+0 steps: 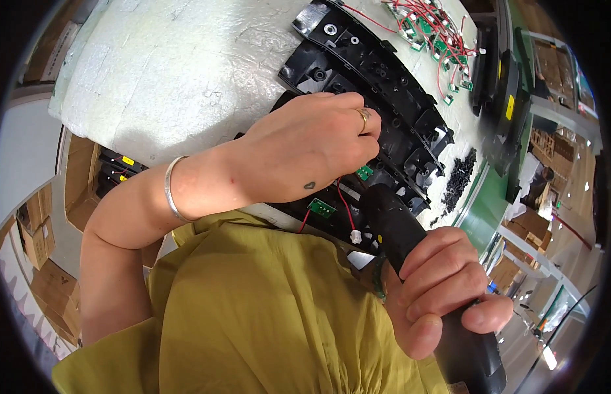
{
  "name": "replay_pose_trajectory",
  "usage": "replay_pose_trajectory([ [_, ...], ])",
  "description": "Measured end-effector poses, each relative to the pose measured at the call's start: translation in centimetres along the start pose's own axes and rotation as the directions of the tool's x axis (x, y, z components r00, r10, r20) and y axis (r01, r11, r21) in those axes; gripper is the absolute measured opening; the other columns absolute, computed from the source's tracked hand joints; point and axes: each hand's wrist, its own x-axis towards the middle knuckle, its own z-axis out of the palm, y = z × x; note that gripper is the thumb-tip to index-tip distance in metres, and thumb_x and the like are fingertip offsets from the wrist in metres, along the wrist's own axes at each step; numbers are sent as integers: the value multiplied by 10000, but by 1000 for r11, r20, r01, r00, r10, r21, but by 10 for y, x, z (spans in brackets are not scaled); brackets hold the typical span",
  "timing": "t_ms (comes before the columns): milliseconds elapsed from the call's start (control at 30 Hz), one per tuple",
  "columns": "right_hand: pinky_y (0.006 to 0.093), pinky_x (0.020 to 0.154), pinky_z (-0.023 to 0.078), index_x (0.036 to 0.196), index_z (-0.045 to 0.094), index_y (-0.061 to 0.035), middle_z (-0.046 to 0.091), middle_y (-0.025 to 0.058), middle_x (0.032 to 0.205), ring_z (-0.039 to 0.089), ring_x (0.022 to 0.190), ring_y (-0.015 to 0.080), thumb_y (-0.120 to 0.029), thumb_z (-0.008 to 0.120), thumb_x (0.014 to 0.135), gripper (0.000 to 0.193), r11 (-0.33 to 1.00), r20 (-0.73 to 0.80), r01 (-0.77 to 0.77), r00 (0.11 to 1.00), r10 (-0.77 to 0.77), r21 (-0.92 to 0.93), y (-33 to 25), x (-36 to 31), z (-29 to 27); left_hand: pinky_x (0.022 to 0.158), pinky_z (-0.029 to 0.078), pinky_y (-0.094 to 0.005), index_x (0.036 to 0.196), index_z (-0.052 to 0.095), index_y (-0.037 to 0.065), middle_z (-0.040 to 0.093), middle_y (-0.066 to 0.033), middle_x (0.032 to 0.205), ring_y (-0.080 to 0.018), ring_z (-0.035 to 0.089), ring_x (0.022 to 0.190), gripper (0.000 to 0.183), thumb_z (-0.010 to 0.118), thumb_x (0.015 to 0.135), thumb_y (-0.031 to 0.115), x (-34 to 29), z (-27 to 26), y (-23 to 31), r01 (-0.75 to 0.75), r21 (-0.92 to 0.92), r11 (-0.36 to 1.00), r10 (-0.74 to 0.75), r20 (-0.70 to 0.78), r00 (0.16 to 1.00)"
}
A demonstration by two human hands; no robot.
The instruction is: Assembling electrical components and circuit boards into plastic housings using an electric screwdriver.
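My left hand (318,144) reaches over a row of long black plastic housings. Its fingers are curled and point down, so what they hold is hidden. Around a black electric screwdriver (400,230) my right hand (443,289) is closed; the tool lies tilted, its front end close to the nearest housing, and its bit is not visible. On that housing sits a small green circuit board (322,208) with a red wire. A second green board (364,173) shows beside my left hand. Another red wire ends in a white connector (356,236).
Farther housings (364,46) lie side by side on the white-covered table (167,79). At the back right is a tangle of green boards with red wires (436,39). Small black screws (459,180) are heaped near the right edge. A cardboard box (82,177) stands at left.
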Motion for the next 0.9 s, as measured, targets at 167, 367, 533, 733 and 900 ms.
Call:
replay_pose_trajectory([
  [167, 273, 432, 501, 915, 398, -113, 581, 47, 648, 562, 471, 153, -49, 710, 766, 352, 1000, -24, 7, 1000, -7, 20, 3, 1, 4, 689, 471, -320, 755, 557, 40, 579, -51, 963, -231, 530, 833, 107, 648, 702, 54, -1, 2, -1, 24, -18, 1000, -24, -17, 1000],
  [367, 165, 444, 374, 1033, 448, -135, 485, -62, 580, 450, 437, 35, -127, 634, 794, 303, 991, -44, -9, 999, 3, -130, 3, 1, 11, 702, 466, -315, 763, 562, 31, 571, -49, 954, -228, 521, 830, 84, 618, 701, 33, -3, 2, 0, 45, -18, 999, -46, -7, 999],
  [533, 153, 432, 371, 940, 423, -137, 485, -64, 574, 445, 432, 27, -133, 659, 786, 281, 991, -64, 16, 998, -25, -134, 7, 1, 14, 697, 458, -318, 760, 563, 26, 564, -48, 944, -228, 510, 811, 92, 607, 680, 13, -2, 3, -1, 45, -69, 997, -46, -8, 999],
  [733, 161, 417, 368, 816, 347, -146, 487, -66, 572, 441, 419, 30, -155, 678, 788, 333, 991, -82, 24, 996, -35, -131, 11, 2, 18, 692, 456, -321, 758, 567, 26, 562, -46, 939, -229, 507, 806, 82, 605, 685, 17, -1, 1, -1, 47, -79, 996, -48, -9, 999],
  [900, 166, 414, 373, 782, 330, -148, 486, -48, 569, 447, 409, 57, -161, 682, 797, 352, 991, 8, -14, 1000, 15, -135, 10, 3, 16, 693, 456, -325, 760, 568, 28, 561, -47, 936, -228, 512, 818, 91, 619, 684, 24, -5, 2, -1, 59, -63, 996, -60, -20, 998],
])
